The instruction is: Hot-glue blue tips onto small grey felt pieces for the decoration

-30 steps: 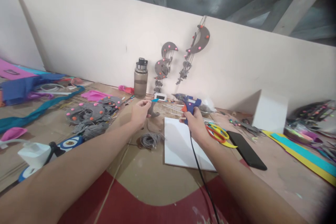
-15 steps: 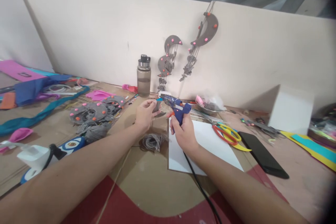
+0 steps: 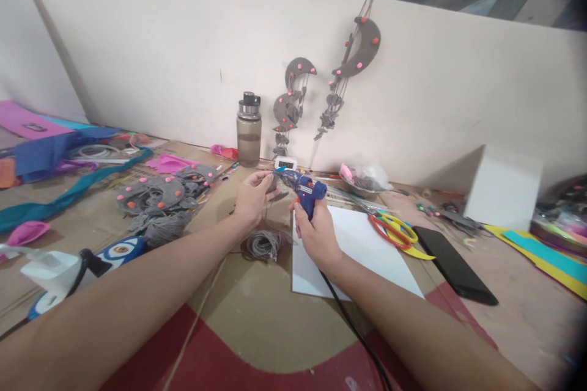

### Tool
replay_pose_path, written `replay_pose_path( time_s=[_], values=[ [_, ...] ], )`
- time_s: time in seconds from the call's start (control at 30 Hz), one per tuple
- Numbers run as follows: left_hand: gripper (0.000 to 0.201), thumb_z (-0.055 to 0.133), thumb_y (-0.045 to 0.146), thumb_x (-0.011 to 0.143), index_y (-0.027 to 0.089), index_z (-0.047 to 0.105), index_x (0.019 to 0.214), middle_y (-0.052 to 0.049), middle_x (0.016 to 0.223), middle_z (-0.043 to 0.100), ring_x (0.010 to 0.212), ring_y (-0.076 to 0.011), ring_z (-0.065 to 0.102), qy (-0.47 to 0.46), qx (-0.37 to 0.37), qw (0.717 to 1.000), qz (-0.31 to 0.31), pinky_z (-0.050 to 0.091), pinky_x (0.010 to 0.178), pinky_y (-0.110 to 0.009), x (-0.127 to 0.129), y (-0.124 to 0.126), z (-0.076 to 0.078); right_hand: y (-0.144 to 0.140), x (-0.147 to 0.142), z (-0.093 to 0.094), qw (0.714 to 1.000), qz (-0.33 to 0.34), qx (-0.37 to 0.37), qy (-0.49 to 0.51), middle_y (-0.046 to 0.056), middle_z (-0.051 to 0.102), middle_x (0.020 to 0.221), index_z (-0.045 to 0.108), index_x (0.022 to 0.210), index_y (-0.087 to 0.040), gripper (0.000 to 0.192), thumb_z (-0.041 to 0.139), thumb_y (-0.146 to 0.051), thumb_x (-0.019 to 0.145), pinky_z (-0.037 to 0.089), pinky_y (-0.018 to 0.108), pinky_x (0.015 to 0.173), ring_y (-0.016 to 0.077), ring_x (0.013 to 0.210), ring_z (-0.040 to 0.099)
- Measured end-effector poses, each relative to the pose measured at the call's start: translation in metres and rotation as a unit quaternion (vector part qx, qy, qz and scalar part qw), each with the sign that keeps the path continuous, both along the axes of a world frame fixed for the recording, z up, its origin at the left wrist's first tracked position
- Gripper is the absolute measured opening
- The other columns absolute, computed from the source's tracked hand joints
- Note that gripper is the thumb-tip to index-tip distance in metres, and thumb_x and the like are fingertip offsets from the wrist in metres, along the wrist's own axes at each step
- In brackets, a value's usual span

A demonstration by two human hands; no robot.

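Because the blue glue gun's (image 3: pixel 304 188) nozzle points straight at the left hand (image 3: pixel 251 197) and sits almost touching the small grey felt piece (image 3: pixel 272 184) pinched there, the plainest risk in the head view is hot glue or the hot tip reaching the fingertips (image 3: pixel 266 182); a slight twitch of either wrist would be enough, since both hands hover above the cardboard-covered table (image 3: pixel 257 311) with nothing bracing them. A second risk, as I judge it, is glue dripping onto the coil of grey cord (image 3: pixel 266 243) or the white sheet (image 3: pixel 362 250) lying just below. The black power cable (image 3: pixel 353 330) trails from the gun's handle back toward the body, and a snag on the forearm could jerk the nozzle off line.

The left hand's fingers are curled narrow, thumb and forefinger closed on the felt piece, which is held up off the table just left of the nozzle. The right hand (image 3: pixel 316 233) is wrapped fully round the gun's grip, with the forefinger up near the orange trigger; whether it presses I cannot tell. The felt piece is small, dark grey, mostly hidden by the fingers, so its outline stays unclear.

Nearby lie red-and-yellow scissors (image 3: pixel 392 229) and a black phone (image 3: pixel 454 264) to the right, a heap of grey felt crescents with pink dots (image 3: pixel 160 195) to the left, and a grey water bottle (image 3: pixel 248 129) by the wall, where finished crescent hangings (image 3: pixel 353 61) lean
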State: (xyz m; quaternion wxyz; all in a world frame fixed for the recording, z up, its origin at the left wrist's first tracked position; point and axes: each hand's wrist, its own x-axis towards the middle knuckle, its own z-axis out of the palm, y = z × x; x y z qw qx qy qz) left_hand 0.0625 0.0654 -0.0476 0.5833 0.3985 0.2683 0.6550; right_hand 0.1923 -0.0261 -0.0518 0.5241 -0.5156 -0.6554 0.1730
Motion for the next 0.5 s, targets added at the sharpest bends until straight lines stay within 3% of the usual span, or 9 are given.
replay_pose_path(
  time_s=[0.5],
  values=[
    [0.030,0.079,0.037,0.062,0.017,0.064,0.078,-0.001,0.082,0.064,0.074,-0.0118,0.061,0.016,0.012,1.000,0.007,0.057,0.078,-0.035,0.0024,-0.0016,-0.0012,0.0006,-0.0008,0.0003,1.000,-0.017,-0.008,0.012,0.002,0.060,0.074,0.047,0.107,-0.022,0.022,0.043,-0.038,0.091,0.049,0.030,0.058,0.0171,0.064,0.060]
  ],
)
